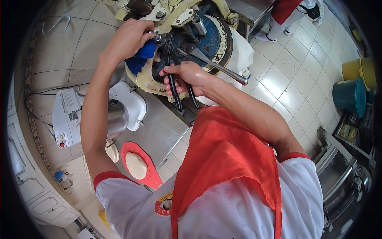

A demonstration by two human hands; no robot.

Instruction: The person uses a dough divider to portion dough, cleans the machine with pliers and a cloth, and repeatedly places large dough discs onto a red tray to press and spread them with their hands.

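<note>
With my right hand (185,77) I grip a pair of pliers (174,79) by the dark handles. The pliers' jaws point away from me, around or beside a small metal fitting (158,38) on a cream-painted machine (175,16). My left hand (129,40) pinches the outer end of that fitting with its fingertips. Just below it, a blue cloth (142,59) is bunched against the machine. A long-handled metal wrench (219,67) lies across the machine's blue round plate (209,38), near my right wrist.
At left stands a white mixer (69,113) with a steel bowl beside a metal table (161,119). Dough (136,166) rests on a red board (128,148). Teal (350,96) and yellow buckets (368,71) stand on the right. A person's legs (275,28) show at top right.
</note>
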